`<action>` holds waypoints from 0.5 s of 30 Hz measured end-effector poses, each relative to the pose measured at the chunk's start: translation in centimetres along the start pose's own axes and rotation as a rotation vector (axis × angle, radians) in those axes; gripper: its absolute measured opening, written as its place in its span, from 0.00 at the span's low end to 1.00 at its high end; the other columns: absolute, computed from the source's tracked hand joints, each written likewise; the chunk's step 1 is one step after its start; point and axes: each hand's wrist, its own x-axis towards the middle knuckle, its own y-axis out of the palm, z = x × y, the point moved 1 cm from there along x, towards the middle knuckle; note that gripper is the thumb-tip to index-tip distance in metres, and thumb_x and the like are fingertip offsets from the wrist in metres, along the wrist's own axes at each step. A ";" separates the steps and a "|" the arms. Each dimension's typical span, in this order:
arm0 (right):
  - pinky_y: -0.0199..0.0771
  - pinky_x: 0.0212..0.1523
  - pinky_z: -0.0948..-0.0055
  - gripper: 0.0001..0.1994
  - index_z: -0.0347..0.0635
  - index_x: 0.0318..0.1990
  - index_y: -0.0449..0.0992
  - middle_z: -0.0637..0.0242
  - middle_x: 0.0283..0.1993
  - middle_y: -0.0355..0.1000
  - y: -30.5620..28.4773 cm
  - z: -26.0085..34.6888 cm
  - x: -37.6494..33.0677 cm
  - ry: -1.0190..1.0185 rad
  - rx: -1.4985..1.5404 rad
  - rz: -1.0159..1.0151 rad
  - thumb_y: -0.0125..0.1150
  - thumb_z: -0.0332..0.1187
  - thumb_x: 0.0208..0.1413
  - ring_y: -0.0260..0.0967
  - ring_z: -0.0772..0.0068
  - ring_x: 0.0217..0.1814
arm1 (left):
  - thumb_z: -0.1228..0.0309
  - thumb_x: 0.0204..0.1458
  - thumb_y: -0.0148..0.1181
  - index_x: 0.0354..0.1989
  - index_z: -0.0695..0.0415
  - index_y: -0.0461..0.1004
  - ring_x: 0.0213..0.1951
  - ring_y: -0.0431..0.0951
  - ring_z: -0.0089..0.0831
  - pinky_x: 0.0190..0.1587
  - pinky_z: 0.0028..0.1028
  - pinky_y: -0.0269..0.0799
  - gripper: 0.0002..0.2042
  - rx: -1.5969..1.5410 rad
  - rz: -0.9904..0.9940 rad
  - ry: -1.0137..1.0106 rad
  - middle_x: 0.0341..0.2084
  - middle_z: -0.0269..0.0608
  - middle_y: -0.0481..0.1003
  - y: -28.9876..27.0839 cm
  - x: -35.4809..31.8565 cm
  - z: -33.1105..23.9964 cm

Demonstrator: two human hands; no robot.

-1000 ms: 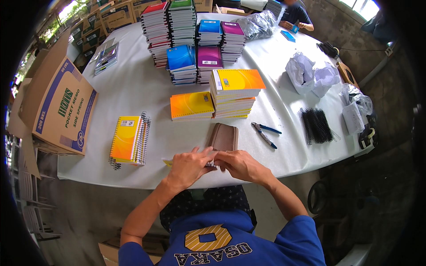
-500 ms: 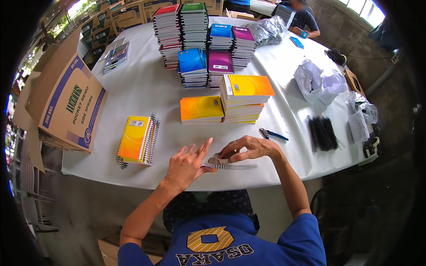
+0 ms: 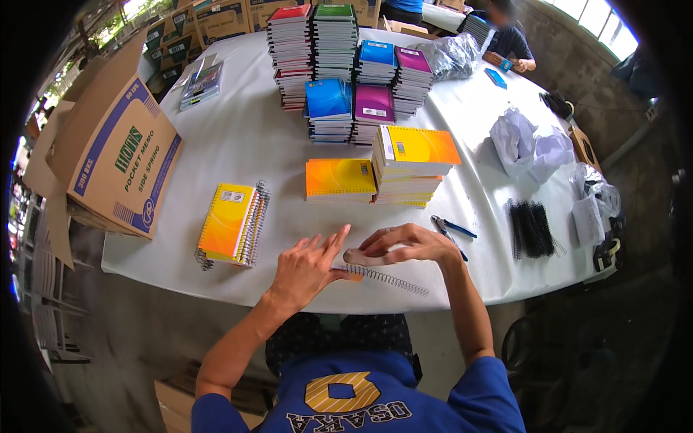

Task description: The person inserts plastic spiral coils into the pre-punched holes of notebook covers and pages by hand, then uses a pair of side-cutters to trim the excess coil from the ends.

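Note:
My left hand [image 3: 309,261] is closed on a small orange notebook [image 3: 351,276], seen nearly edge-on near the table's front edge. Most of that notebook is covered by the hand. A thin wire coil [image 3: 393,281] runs along its edge and trails off to the right, its free end over the white table. My right hand [image 3: 411,244] is just above the coil, fingers stretched toward the notebook and apart from the thumb. Its fingertips carry a pale brownish covering. Beyond it lie dark-blue-handled pliers [image 3: 453,229].
Yellow-orange spiral notebooks [image 3: 229,216] lie at the left by a large cardboard box [image 3: 123,155]. Unbound yellow pads [image 3: 415,155] are stacked ahead, before tall stacks of coloured notebooks [image 3: 332,101]. Black coils [image 3: 530,227] and plastic bags [image 3: 530,144] lie right. Another person [image 3: 505,40] sits at the far right.
My right hand has shifted slightly right and lifted from the coil. The coil's free end has swung toward me. The whole view has moved a little.

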 end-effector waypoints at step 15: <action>0.64 0.63 0.62 0.24 0.35 0.49 0.81 0.53 0.57 0.73 0.7 0.4 1.1 -0.094 0.072 0.008 0.59 0.46 0.52 0.70 0.56 0.58 | 0.49 0.41 0.69 0.69 0.41 0.61 0.44 0.80 0.43 0.41 0.35 0.79 0.43 0.012 -0.019 -0.073 0.46 0.44 0.78 -0.3 -0.9 0.9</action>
